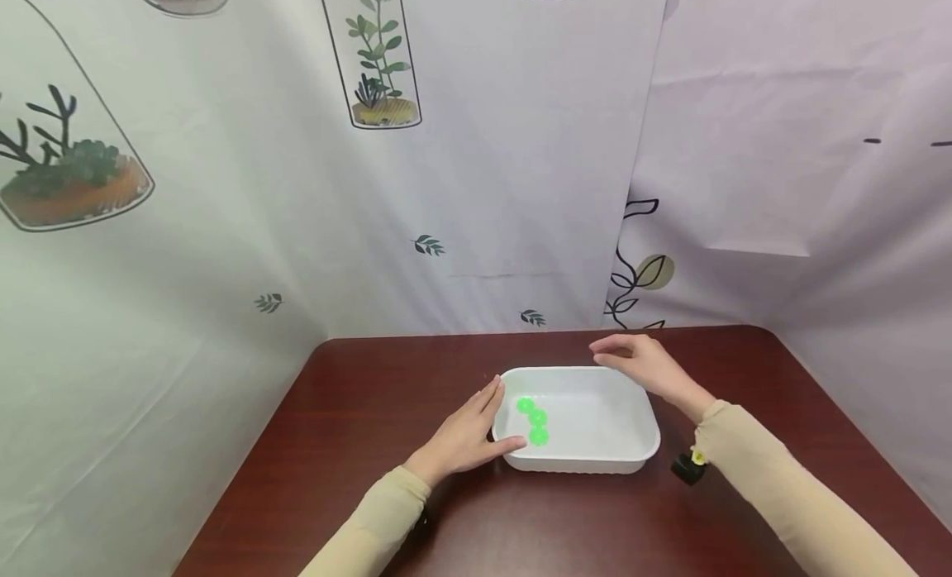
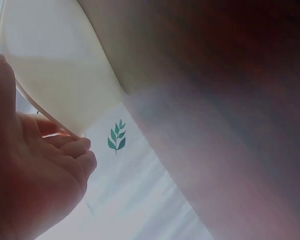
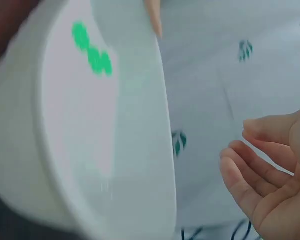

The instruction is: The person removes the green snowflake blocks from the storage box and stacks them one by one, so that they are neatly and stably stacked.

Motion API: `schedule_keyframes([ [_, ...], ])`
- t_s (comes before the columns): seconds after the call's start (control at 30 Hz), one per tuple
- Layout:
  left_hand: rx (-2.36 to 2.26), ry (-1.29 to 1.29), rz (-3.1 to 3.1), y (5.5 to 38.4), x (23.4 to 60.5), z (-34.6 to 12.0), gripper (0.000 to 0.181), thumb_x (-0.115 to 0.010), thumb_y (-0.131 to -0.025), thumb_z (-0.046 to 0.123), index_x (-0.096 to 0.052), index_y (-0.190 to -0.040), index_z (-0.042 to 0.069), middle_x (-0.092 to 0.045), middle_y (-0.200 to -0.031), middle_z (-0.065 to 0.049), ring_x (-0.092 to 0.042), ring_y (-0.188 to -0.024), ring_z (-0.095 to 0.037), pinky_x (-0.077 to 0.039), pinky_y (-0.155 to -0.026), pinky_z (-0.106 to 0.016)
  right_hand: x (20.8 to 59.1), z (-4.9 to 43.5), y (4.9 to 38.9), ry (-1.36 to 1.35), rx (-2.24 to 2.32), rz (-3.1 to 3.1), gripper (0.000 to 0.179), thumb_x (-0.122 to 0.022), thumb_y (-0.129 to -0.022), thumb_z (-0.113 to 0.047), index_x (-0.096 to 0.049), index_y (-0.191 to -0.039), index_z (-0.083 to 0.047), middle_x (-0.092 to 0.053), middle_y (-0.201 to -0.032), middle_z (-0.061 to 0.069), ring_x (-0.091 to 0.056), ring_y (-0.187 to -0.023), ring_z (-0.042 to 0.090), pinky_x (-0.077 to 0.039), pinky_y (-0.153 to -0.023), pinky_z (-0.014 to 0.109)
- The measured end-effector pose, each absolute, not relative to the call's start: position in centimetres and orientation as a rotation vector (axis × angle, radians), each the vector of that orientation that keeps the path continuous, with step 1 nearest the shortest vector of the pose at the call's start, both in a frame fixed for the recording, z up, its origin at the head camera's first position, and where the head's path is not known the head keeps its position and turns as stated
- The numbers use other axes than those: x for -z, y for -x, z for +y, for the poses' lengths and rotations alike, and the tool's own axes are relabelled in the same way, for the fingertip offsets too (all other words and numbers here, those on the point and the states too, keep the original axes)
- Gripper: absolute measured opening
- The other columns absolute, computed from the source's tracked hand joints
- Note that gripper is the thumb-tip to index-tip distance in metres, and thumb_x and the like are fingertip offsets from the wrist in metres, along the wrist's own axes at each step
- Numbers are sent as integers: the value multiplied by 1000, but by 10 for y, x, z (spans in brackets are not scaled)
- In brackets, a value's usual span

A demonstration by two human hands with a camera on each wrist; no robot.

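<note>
A white rectangular dish with rounded corners stands on the table. Three small bright green scalloped discs lie in a chain at its left end; the right wrist view shows the green discs blurred. My left hand rests against the dish's left side, fingers fairly straight along the rim and thumb over the front left corner. In the left wrist view, the left hand's fingertips touch the rim. Behind the far right corner hovers my right hand, its fingers loosely bent and apart from the thumb, holding nothing.
A dark red-brown table carries the dish. Pale cloth printed with plants hangs behind the table and at its sides. A small black device sits at the right wrist.
</note>
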State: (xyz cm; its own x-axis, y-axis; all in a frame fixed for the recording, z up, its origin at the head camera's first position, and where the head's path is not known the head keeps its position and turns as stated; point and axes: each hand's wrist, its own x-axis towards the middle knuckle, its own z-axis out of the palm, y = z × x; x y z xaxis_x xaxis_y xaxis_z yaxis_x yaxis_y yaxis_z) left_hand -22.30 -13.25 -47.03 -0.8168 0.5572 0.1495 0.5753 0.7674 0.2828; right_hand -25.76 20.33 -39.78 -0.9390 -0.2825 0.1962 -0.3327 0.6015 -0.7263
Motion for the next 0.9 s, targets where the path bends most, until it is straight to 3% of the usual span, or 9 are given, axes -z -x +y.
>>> schedule_keyframes([
  [0.67,500,918,-2907,222,471,-130,100,-51,-93,72,-24,-159,1,-19,-166,-15,-25,-151,-24,-36,-114,-41,432,136,243,-1035,-1143,-2796,26,-72,-93,-10,-73,-116,2,-74,-109,13,-70,-100,25,-57,-87,43],
  [0.9,491,924,-2899,222,471,-129,100,-51,-93,71,-25,-158,1,-18,-166,-15,-25,-151,-25,-38,-113,-41,441,123,242,-1200,-1082,-2797,23,-73,-89,-4,-75,-111,4,-74,-106,13,-71,-92,23,-57,-79,33],
])
